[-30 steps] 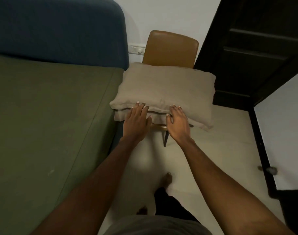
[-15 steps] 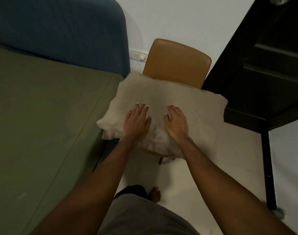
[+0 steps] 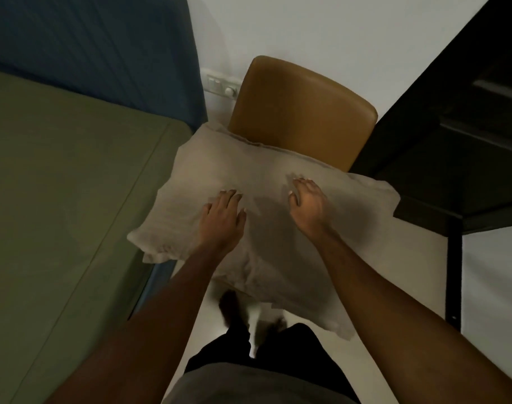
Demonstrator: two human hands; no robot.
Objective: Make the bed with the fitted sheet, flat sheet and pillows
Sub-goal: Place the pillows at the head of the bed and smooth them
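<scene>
Now left hand (image 3: 221, 217) and right hand (image 3: 308, 207) lie flat, grip apart, on the pillow (image 3: 249, 170) (overhanging chair (image 3: 301, 112)).

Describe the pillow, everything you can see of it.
The pillow is beige, in a soft, creased, linen-like case with a flat flange round the edge. It lies flat on the tan chair beside the bed, overhanging the seat towards the person, its left corner over the bed's edge. The left hand rests flat on top. The right hand presses in with bent fingers; whether it grips is unclear.
</scene>
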